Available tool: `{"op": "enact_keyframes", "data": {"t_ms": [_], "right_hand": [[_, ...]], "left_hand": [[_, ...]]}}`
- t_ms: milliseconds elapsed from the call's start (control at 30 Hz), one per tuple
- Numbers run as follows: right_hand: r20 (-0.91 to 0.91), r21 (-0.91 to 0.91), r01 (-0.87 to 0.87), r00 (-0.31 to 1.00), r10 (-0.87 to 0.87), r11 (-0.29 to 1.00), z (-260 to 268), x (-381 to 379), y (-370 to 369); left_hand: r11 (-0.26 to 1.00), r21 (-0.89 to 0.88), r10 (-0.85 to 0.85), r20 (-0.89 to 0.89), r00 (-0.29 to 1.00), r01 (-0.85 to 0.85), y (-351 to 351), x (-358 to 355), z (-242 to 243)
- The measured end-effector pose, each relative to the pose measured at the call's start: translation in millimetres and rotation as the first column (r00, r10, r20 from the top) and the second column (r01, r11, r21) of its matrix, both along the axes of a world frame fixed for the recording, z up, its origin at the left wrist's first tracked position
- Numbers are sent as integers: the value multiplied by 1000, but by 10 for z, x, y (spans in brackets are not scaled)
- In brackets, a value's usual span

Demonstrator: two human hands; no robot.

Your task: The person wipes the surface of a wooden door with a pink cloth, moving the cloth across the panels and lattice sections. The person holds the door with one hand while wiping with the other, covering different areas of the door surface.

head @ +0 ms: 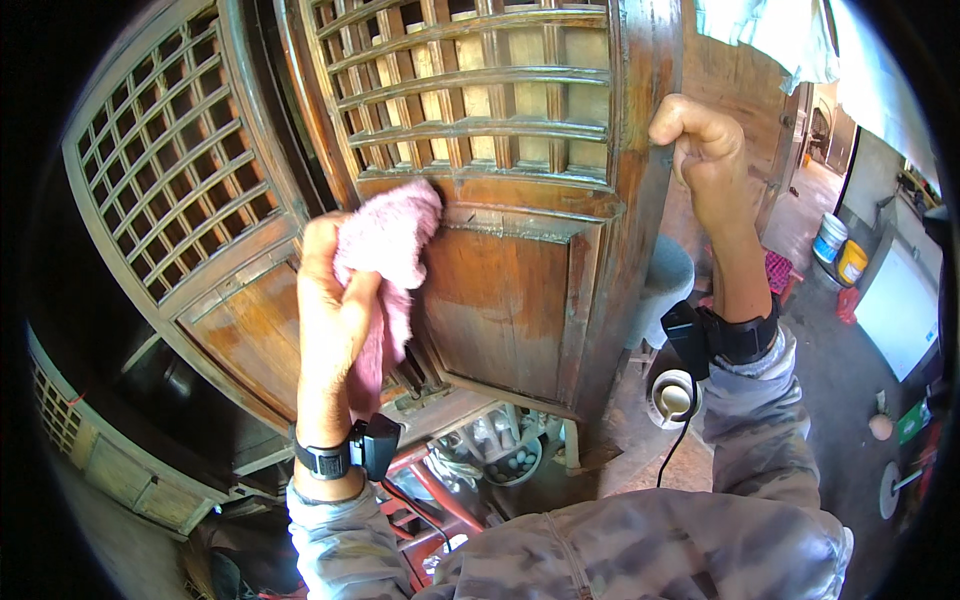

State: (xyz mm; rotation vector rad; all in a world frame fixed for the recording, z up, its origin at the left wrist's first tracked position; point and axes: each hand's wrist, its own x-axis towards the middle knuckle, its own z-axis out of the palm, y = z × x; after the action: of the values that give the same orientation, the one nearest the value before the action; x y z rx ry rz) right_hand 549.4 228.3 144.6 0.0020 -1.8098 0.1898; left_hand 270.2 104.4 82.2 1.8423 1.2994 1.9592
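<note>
My left hand [330,292] grips a fluffy pink cloth [390,232], which lies against the dark wooden cabinet door [502,300] below its lattice. The cloth's lower end hangs down beside my wrist. Wet-looking darker patches mark the upper part of the door's lower panel. My right hand [701,142] is raised at the door's right-hand edge, fingers curled, with a fingertip over the wood. Whether it grips the edge is hidden. At the left, a second lattice door [187,165] stands at an angle to the first.
Below are a basin of eggs [517,461] and a red wooden frame [442,487]. A grey-covered round object [664,281] stands beyond the door's edge, near a white pot [673,400]. Buckets [829,236] and a white panel [896,307] are at right. Cables hang from both wrist devices.
</note>
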Motion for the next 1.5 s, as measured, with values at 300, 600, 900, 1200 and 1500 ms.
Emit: {"op": "enact_keyframes", "data": {"t_ms": [300,600,900,1200,1500], "right_hand": [[-141,52,245,961,-236,968,-98,-156,-78],[-222,102,244,951,-217,965,-129,-159,-47],[-234,80,314,929,-288,946,-121,-167,-164],[-163,23,212,965,-205,977,-126,-153,-161],[-206,37,291,938,-278,956,-156,-136,-124]], "left_hand": [[814,576,551,-719,424,-81,408,722,712],[668,569,730,-626,274,-480,364,329,717],[524,507,792,-586,173,-684,385,-12,677],[490,462,733,-677,63,-739,213,-184,485],[900,-407,-151,44,988,155,-494,-690,126]]}}
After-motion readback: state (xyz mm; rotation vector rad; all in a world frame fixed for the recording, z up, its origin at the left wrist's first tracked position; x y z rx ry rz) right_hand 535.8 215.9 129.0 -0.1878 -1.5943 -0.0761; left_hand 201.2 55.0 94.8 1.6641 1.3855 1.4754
